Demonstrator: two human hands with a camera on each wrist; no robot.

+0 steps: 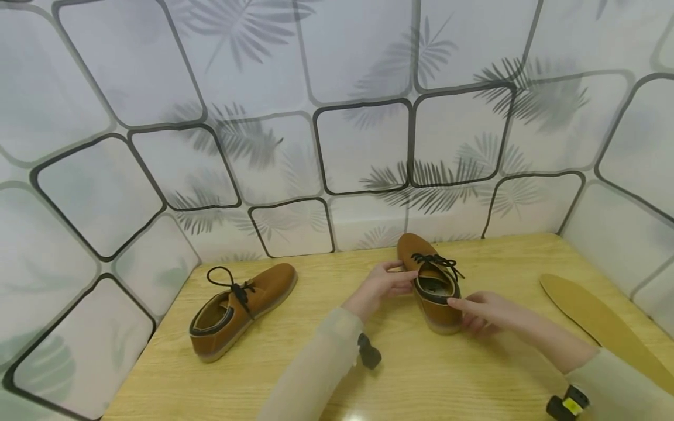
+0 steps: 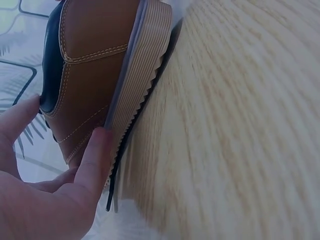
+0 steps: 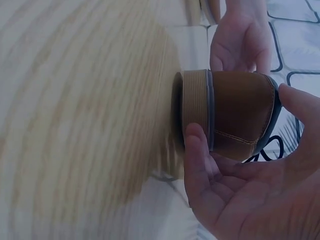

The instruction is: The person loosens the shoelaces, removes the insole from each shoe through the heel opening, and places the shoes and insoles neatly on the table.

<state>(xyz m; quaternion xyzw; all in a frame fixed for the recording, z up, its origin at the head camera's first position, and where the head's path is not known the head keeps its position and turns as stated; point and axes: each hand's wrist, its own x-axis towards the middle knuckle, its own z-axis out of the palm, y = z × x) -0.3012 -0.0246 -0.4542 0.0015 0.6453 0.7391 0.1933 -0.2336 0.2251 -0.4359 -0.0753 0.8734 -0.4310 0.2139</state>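
A brown lace-up shoe with black laces and a dark padded collar sits on the table, toe toward the wall. My left hand holds its left side; in the left wrist view the thumb is at the collar and a finger lies along the ribbed sole. At the heel, my right hand grips the right side, thumb on the collar and fingers low against the sole, as the right wrist view shows. The shoe's inside is only partly visible. To the left stands the matching shoe, laces looped up.
A flat tan insole lies at the table's right side, partly behind the right forearm. The wood-grain table meets patterned walls at the back and sides. Small black devices are worn on both wrists.
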